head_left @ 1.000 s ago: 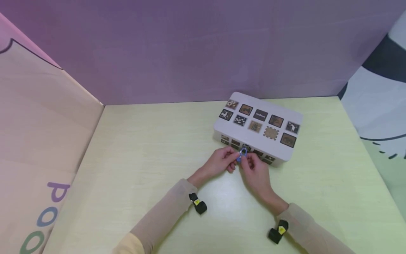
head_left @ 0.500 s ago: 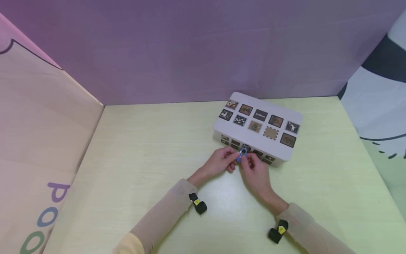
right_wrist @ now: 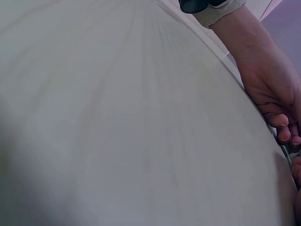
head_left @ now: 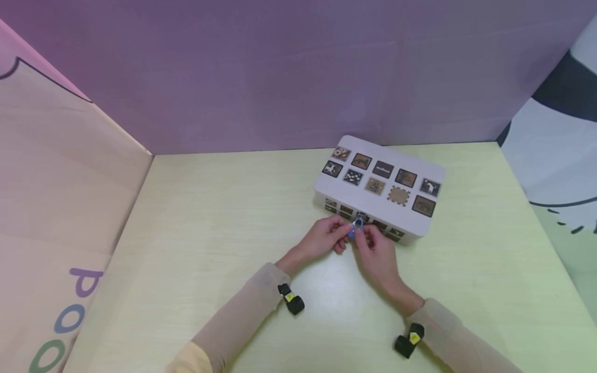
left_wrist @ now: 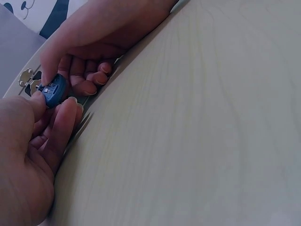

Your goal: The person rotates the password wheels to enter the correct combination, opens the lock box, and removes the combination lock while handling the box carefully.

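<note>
A small blue padlock [head_left: 352,234] is in front of a white box [head_left: 382,155] printed with square pictures. My left hand [head_left: 323,237] pinches the padlock from the left, between thumb and fingers. From the other side my right hand [head_left: 379,260] pinches it too, thumb on top. Its looped shackle points up toward the front of the box. In the left wrist view the padlock's blue body [left_wrist: 55,93] shows small dials, right beside a metal clasp [left_wrist: 27,79] on the box. Only a few right-hand fingertips appear at the edge of the right wrist view.
The box stands toward the back right of a pale wooden table [head_left: 210,207]. A purple backdrop [head_left: 280,77] rises behind the table, with a cream printed panel [head_left: 60,171] at the left. Black wrist straps [head_left: 291,299] sit on both sleeves.
</note>
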Motion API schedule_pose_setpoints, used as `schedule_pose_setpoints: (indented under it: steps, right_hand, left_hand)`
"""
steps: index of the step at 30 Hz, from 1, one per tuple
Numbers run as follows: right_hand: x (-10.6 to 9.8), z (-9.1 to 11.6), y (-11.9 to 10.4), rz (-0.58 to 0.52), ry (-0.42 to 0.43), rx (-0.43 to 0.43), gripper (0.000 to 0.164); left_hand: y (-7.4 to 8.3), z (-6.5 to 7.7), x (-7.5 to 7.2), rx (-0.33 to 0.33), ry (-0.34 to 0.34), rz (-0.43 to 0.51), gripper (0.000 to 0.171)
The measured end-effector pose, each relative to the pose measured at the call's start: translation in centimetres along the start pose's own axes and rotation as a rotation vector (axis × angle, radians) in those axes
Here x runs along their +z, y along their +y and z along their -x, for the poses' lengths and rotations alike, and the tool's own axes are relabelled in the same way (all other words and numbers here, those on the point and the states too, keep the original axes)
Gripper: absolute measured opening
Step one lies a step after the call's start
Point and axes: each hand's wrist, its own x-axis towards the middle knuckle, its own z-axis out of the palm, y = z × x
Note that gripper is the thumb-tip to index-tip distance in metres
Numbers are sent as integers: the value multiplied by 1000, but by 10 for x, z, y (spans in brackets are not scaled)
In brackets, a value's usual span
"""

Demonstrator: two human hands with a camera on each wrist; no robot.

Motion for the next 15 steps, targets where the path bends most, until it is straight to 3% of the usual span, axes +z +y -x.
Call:
schedule_pose_setpoints:
  steps: [8, 15]
  right_hand:
    - [-1, -1, 2, -25, 12, 11, 27]
    - [-1, -1, 2, -22, 8, 12, 21]
  left_hand:
    - [1, 0, 0, -11, 0, 16, 18]
    - [2, 0, 0, -11, 2, 14, 18]
